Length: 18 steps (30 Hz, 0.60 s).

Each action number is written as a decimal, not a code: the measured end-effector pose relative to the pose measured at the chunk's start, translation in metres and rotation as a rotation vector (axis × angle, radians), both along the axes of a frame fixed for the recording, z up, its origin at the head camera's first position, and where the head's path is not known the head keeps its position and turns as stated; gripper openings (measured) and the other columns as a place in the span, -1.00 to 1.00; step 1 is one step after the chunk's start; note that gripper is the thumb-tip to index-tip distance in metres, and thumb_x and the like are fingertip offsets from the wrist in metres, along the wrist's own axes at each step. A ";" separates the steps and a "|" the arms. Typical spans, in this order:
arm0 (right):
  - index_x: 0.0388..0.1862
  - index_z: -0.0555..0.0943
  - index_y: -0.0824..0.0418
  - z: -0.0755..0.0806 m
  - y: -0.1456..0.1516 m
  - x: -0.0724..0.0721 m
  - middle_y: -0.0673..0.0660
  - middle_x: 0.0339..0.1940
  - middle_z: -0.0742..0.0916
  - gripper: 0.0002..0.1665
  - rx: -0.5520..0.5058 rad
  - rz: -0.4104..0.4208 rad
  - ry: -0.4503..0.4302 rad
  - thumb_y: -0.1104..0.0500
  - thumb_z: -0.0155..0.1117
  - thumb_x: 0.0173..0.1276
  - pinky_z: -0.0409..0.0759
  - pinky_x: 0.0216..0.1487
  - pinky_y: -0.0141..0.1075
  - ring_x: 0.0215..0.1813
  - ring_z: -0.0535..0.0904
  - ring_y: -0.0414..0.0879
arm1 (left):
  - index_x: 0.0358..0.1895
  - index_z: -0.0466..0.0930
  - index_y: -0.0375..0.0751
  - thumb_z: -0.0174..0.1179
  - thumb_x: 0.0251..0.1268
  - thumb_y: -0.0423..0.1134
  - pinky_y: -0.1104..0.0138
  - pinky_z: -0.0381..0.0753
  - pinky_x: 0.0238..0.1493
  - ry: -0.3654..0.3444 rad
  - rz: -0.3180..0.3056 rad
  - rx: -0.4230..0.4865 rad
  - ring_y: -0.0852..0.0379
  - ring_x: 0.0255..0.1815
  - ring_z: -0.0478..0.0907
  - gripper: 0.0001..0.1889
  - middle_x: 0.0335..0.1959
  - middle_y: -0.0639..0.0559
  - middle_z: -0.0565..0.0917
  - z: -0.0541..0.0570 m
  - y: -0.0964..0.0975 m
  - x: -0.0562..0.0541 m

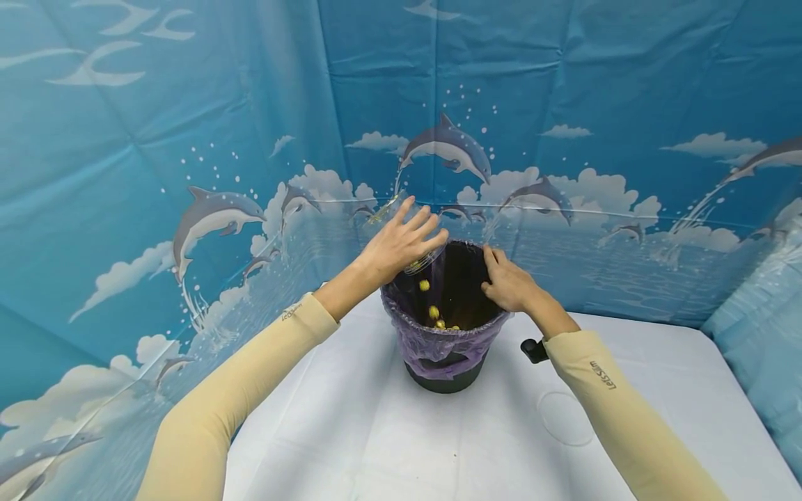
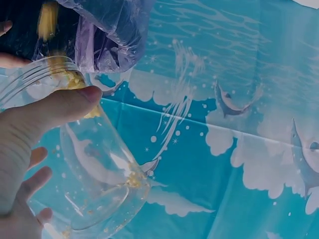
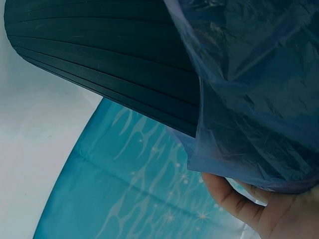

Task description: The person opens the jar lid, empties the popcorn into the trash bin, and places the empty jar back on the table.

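My left hand (image 1: 404, 243) holds a clear, wide-mouthed jar (image 2: 102, 167), tilted mouth-down over a black bin (image 1: 446, 383). Small yellow balls (image 1: 434, 312) are dropping from the jar into the bin; in the left wrist view the falling ones blur. Yellow crumbs (image 2: 133, 179) cling inside near the jar's base. A purple plastic bag (image 1: 432, 342) lines the bin and folds out over its rim. On the far right of that rim, my right hand (image 1: 510, 284) grips the edge through the bag, thumb and fingers on either side. The bottom of the bin is mostly hidden.
The bin stands on a white-covered table (image 1: 401, 445). Right of it lie a small black object (image 1: 534, 351), partly behind the right forearm, and a thin clear ring-shaped outline (image 1: 565, 417). A blue dolphin-print curtain (image 1: 501, 62) closes off the back and sides.
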State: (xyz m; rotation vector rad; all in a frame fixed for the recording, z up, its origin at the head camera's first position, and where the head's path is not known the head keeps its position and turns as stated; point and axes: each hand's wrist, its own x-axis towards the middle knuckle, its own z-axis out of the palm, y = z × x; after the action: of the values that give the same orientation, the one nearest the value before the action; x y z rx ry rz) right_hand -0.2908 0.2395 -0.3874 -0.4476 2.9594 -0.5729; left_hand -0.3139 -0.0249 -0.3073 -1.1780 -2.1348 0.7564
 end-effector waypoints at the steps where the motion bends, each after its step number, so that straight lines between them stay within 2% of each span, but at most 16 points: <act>1: 0.67 -0.30 0.44 0.000 0.000 0.000 0.54 0.65 0.02 -0.04 0.003 -0.001 0.001 0.18 0.00 0.58 0.29 0.50 0.34 0.62 0.08 0.49 | 0.49 0.20 0.07 0.46 0.29 -0.15 -0.12 0.14 0.65 0.008 -0.007 0.003 -0.14 0.57 0.30 -0.21 0.51 -0.10 0.38 0.000 0.000 0.000; 10: 0.67 -0.27 0.46 -0.001 -0.001 -0.001 0.54 0.64 0.04 -0.04 0.021 -0.008 0.012 0.17 0.00 0.58 0.29 0.51 0.32 0.62 0.10 0.48 | 0.40 0.27 0.05 0.38 0.38 -0.17 -0.08 0.20 0.63 0.158 -0.076 0.013 -0.10 0.51 0.36 -0.37 0.43 -0.08 0.45 -0.006 0.002 -0.003; 18: 0.67 -0.28 0.45 -0.001 -0.001 -0.001 0.53 0.65 0.03 -0.04 0.020 -0.009 0.009 0.17 0.00 0.59 0.31 0.50 0.31 0.62 0.11 0.48 | 0.41 0.26 0.05 0.37 0.40 -0.17 -0.08 0.17 0.65 0.197 -0.091 -0.010 -0.08 0.52 0.35 -0.38 0.44 -0.08 0.42 -0.007 0.002 -0.002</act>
State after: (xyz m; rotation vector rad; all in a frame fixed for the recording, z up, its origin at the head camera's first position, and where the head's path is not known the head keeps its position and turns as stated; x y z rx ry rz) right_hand -0.2922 0.2381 -0.3889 -0.4361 2.9745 -0.5437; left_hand -0.3162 -0.0230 -0.3138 -1.1479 -1.9058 0.8085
